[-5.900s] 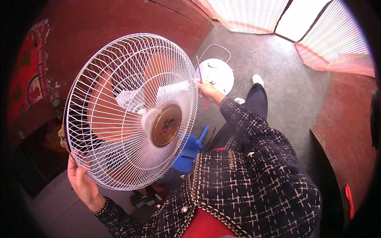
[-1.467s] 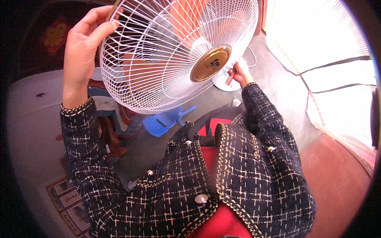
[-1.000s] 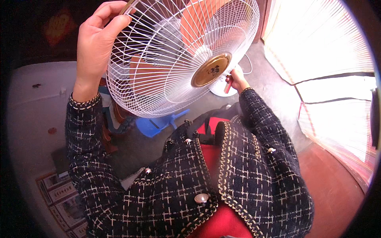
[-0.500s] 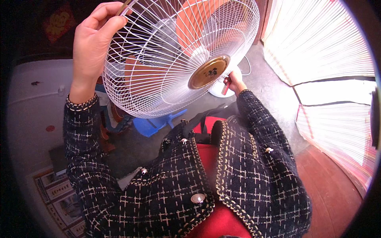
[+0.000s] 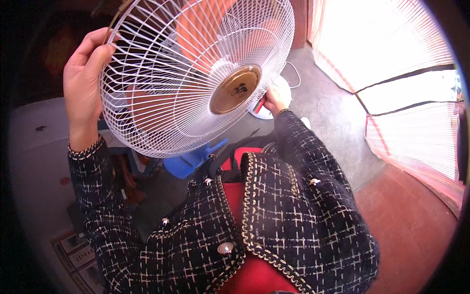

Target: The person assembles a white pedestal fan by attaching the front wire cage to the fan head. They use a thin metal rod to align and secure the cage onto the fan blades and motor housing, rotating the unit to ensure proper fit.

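A standing fan with a white wire grille and a brass-coloured centre badge (image 5: 237, 91) fills the upper middle, with orange blades (image 5: 200, 34) showing through the wires. My left hand (image 5: 87, 73) grips the grille's left rim, thumb in front and fingers curled behind. Below the fan head, at the right of the badge, my right hand (image 5: 275, 99) is closed around a small red object (image 5: 259, 104). The grille partly covers that object, so its kind is unclear. Behind that hand, the white round fan base (image 5: 285, 93) rests on the grey floor.
A blue plastic stool (image 5: 178, 167) stands below the grille's lower edge. To the right hang bright striped curtains (image 5: 416, 132) above a reddish-brown floor area (image 5: 406, 220). A white cord (image 5: 297, 73) loops near the base. Framed pictures (image 5: 78, 257) are at lower left.
The whole view has shifted, so fan, hands and jacket appear farther left. Both hands keep their holds, on the grille rim and the red object.
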A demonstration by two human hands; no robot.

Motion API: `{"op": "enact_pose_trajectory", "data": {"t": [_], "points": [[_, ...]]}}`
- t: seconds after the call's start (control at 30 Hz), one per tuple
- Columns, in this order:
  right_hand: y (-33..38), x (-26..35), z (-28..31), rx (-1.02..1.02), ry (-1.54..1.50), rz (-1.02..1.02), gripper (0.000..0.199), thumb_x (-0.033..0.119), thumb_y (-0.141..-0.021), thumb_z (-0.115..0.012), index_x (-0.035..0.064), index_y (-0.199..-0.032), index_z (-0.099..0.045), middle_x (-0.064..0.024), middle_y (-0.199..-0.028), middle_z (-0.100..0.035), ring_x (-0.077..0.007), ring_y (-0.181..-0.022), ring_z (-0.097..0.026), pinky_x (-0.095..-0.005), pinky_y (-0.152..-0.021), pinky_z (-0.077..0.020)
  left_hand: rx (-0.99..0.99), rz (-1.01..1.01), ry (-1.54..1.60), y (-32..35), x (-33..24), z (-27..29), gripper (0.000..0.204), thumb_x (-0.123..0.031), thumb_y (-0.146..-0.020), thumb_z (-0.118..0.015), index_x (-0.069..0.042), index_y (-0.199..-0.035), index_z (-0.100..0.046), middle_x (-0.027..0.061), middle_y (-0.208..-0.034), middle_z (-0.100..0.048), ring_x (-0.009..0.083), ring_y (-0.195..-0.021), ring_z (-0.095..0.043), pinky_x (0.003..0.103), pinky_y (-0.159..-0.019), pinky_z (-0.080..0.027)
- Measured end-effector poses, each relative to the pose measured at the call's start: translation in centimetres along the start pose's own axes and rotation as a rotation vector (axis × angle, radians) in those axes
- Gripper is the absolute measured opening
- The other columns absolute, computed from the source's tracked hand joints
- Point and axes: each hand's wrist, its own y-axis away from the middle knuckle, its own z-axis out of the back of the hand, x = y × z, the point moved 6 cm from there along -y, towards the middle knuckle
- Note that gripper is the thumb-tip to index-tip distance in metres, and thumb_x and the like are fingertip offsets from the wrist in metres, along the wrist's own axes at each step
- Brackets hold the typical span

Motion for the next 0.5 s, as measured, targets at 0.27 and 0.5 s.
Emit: {"op": "enact_pose_trajectory", "data": {"t": [0.27, 0.5], "points": [[-1.1, -0.7, 3.2, -0.018, -0.019, 0.034, 0.030, 0.025, -0.098, -0.052, 0.0008, -0.113, -0.059, -0.0064, -0.100, -0.066, -0.0169, -0.082, -0.061, -0.0327, -0.073, -0.0508, -0.047, 0.074, 0.045, -0.7, 1.9, 1.0, 0.025, -0.003, -0.092, -0.053, 0.004, -0.116, -0.059, 0.0010, -0.100, -0.063, 0.0034, -0.086, -0.056, 0.018, -0.078, -0.045], [0.2, 0.0, 1.6, 0.033, -0.003, 0.007, 0.033, 0.026, -0.097, -0.055, -0.0011, -0.115, -0.058, -0.0091, -0.106, -0.066, -0.0199, -0.093, -0.061, -0.0360, -0.086, -0.0504, -0.070, 0.070, 0.029, -0.5, 1.7, 1.6, 0.027, -0.003, -0.094, -0.050, 0.005, -0.119, -0.057, 0.0057, -0.105, -0.064, 0.0075, -0.091, -0.060, 0.020, -0.082, -0.047]]}}
